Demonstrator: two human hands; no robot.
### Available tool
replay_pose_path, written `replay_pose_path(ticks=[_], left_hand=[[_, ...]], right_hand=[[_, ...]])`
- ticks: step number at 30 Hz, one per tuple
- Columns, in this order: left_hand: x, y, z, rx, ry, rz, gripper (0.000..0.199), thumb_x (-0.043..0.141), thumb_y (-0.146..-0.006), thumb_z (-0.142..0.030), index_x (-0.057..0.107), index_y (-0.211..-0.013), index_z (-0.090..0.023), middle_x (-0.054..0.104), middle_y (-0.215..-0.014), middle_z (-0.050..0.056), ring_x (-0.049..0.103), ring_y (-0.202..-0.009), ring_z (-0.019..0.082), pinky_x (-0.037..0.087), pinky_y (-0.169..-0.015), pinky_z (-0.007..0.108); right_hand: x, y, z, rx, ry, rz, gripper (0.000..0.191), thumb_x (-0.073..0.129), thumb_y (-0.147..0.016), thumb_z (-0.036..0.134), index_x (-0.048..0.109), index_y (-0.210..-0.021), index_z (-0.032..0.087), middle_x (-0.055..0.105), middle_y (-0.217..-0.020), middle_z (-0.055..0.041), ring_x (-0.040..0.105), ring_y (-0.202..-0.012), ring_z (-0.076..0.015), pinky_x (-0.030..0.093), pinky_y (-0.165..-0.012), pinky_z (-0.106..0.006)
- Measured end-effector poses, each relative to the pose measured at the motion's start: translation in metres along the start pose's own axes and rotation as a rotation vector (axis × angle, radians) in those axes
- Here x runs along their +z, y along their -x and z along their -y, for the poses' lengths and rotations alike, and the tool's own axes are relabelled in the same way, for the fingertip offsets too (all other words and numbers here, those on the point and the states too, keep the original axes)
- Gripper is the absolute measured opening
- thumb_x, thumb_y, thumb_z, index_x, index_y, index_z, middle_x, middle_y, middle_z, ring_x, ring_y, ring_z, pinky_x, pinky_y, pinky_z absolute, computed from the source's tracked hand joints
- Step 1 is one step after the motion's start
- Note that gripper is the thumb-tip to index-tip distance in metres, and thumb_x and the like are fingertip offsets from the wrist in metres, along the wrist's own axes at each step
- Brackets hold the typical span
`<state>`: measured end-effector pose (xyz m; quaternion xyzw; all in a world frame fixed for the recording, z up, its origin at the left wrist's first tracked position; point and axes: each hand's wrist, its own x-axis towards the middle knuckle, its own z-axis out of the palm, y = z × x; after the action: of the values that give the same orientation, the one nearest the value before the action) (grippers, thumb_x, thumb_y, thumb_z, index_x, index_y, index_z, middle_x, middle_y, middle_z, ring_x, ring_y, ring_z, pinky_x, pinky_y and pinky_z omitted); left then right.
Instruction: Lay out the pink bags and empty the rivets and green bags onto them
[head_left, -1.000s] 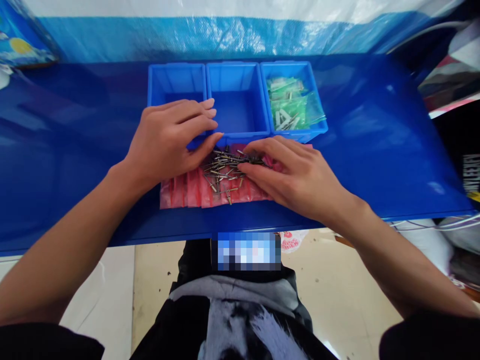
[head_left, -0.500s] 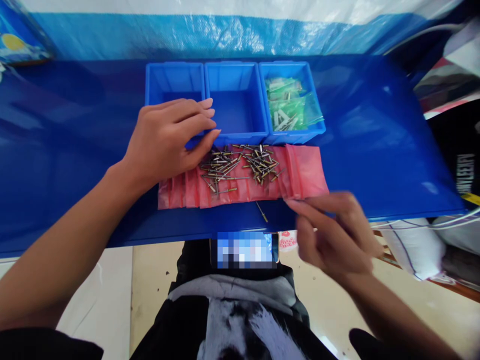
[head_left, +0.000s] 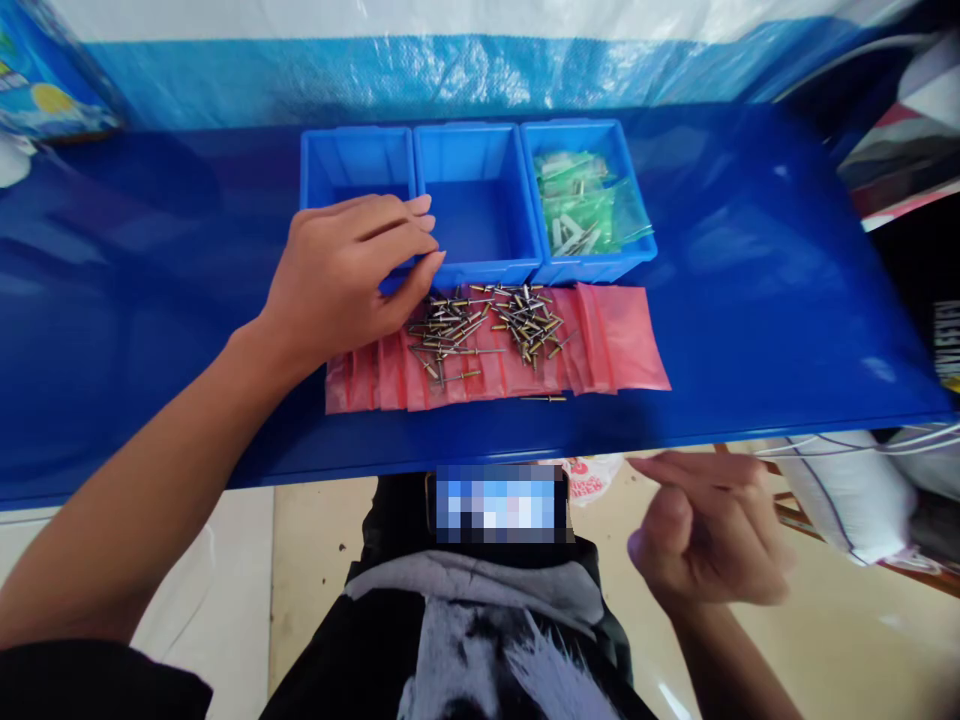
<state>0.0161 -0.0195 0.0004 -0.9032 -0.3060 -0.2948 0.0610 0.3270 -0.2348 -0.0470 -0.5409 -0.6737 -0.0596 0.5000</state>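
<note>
Two heaps of pop rivets (head_left: 529,325) lie on a row of overlapping red plastic zip bags (head_left: 630,335) along the front of the table. One loose rivet (head_left: 553,398) lies sideways on the table at the bags' front edge. My left hand (head_left: 360,265) rests across the bags and the front rim of the left bin, fingers loosely bent and thumb apart, with nothing visible in it. It covers the left bags and part of that bin. Off the table's front edge, my right hand (head_left: 709,525) hangs slightly blurred, index finger stretched out, thumb apart, holding nothing I can see.
Three blue bins stand behind the bags: the left bin (head_left: 306,170), the middle bin (head_left: 480,270) and the right bin (head_left: 600,268), which holds green bags (head_left: 581,205) of small parts. A phone (head_left: 495,503) lies on my lap below the blue table (head_left: 750,330).
My right hand has drawn back from the bags, down and right past the table edge. The loose rivet has turned from slanting to lying along the bags' edge. My left hand stays put.
</note>
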Motion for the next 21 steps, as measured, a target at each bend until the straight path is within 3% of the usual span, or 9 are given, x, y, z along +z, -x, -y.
replay_pose_path(ticks=[1,3,5,8,12,16,21], left_hand=[[0.000,0.000,0.000,-0.004,0.000,0.004,0.013,0.059,-0.110,-0.027,0.072,-0.109,-0.026,0.082,-0.124,0.003,0.076,-0.131,0.020,0.068,-0.106,0.038],[0.000,0.001,0.000,-0.007,0.004,0.007,0.013,0.059,-0.110,-0.027,0.071,-0.111,-0.027,0.082,-0.126,0.003,0.076,-0.131,0.020,0.068,-0.106,0.038],[0.001,0.002,0.001,0.000,0.005,-0.002,0.013,0.059,-0.110,-0.027,0.071,-0.112,-0.027,0.082,-0.126,0.003,0.076,-0.131,0.020,0.068,-0.106,0.038],[0.001,0.002,0.003,0.015,-0.009,-0.009,0.013,0.058,-0.110,-0.027,0.071,-0.114,-0.026,0.081,-0.126,0.003,0.075,-0.131,0.019,0.068,-0.107,0.037],[0.002,0.001,0.002,0.032,-0.015,-0.030,0.016,0.057,-0.111,-0.029,0.072,-0.114,-0.024,0.082,-0.126,0.004,0.076,-0.129,0.019,0.069,-0.105,0.038],[0.003,0.001,0.001,0.018,-0.005,-0.036,0.017,0.056,-0.111,-0.028,0.072,-0.110,-0.023,0.083,-0.122,0.006,0.078,-0.127,0.021,0.070,-0.103,0.039],[-0.001,0.000,0.000,0.001,-0.041,-0.010,0.018,0.055,-0.113,-0.031,0.072,-0.111,-0.025,0.082,-0.126,0.003,0.076,-0.129,0.018,0.069,-0.104,0.038]], right_hand=[[0.000,-0.013,0.000,-0.129,0.047,0.092,0.024,0.071,-0.090,0.009,0.083,-0.106,0.023,0.077,-0.089,-0.0044,0.069,-0.074,-0.0192,0.053,-0.068,-0.036],[0.006,-0.035,0.004,-0.254,0.083,0.319,0.032,0.078,-0.089,0.003,0.078,-0.118,0.017,0.076,-0.099,-0.0081,0.069,-0.082,-0.0198,0.056,-0.074,-0.036],[0.016,-0.049,0.009,-0.265,0.117,0.450,0.033,0.080,-0.093,0.006,0.075,-0.125,0.013,0.073,-0.108,-0.0117,0.070,-0.088,-0.0198,0.059,-0.078,-0.035],[0.031,-0.056,0.012,-0.228,0.163,0.538,0.019,0.074,-0.102,0.014,0.073,-0.121,0.012,0.069,-0.109,-0.0117,0.070,-0.090,-0.0187,0.060,-0.074,-0.032],[0.037,-0.056,0.008,-0.251,0.222,0.560,0.003,0.067,-0.106,0.015,0.070,-0.106,0.016,0.066,-0.101,-0.0080,0.068,-0.090,-0.0201,0.059,-0.071,-0.032],[0.034,-0.062,0.009,-0.314,0.199,0.552,0.009,0.066,-0.105,0.010,0.065,-0.105,0.019,0.071,-0.101,-0.0069,0.068,-0.090,-0.0200,0.058,-0.073,-0.033],[0.041,-0.094,0.014,-0.311,0.127,0.402,0.019,0.069,-0.101,0.006,0.065,-0.110,0.023,0.077,-0.103,-0.0059,0.069,-0.090,-0.0204,0.056,-0.073,-0.034]])
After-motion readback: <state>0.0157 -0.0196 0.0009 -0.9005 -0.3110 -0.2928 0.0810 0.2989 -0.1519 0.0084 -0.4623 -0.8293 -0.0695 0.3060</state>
